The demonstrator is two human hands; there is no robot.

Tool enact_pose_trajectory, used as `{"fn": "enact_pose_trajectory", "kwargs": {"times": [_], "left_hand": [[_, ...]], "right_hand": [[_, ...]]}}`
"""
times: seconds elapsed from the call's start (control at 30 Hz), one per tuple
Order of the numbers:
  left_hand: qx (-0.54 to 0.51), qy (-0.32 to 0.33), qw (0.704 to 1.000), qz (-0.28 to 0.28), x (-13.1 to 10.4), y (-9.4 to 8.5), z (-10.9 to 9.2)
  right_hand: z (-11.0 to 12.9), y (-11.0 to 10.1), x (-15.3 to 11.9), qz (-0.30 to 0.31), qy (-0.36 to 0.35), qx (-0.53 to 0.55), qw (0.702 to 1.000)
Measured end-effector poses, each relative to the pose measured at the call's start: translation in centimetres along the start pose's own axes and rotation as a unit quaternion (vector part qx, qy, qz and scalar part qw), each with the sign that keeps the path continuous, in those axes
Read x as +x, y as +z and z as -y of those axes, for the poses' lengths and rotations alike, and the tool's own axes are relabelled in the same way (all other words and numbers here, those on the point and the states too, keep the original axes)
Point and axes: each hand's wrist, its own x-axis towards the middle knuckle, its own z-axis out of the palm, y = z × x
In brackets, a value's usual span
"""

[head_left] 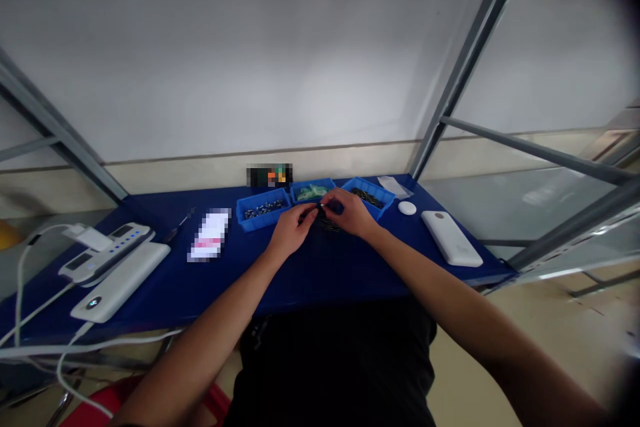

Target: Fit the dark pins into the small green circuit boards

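My left hand (294, 228) and my right hand (349, 211) meet over the middle of the blue table, fingertips pinched close together. Between them is a small, partly shiny piece (321, 206), too small to name. Under my right hand lies a pile of small dark parts (327, 221). Behind the hands stand blue bins: the left bin (241, 217) holds small silvery metal parts (263, 209), the middle bin (320, 183) has green material (311, 193), and the right bin (356, 181) contains brassy, dark elongated parts (367, 198).
To the left lie a blurred-out phone (210, 235), a screwdriver-like tool (179, 225), a power strip (107, 253) and a white power bank (120, 282) with cables. On the right are a round white object (407, 208), a clear bag (395, 187) and another white power bank (451, 238). Metal posts (470, 60) flank the table.
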Motion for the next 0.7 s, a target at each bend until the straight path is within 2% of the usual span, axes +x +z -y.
{"fn": "enact_pose_trajectory", "kwargs": {"times": [0.17, 0.37, 0.53, 0.7], "left_hand": [[-0.100, -0.029, 0.994, 0.025, 0.0, -0.2, -0.5], [-0.145, -0.048, 0.988, 0.026, 0.6, 0.0, 1.2], [-0.135, -0.034, 0.990, -0.029, 0.5, 0.0, 1.3], [-0.111, -0.002, 0.993, -0.048, 0.1, 0.1, 0.6]], "right_hand": [[1.4, 0.4, -0.5, -0.001, -0.036, 0.025, 0.999], [1.7, 0.5, -0.8, 0.020, -0.049, 0.031, 0.998], [1.2, 0.7, -0.8, -0.007, 0.015, 0.072, 0.997], [-0.1, 1.3, -0.9, -0.006, 0.096, 0.128, 0.987]]}}
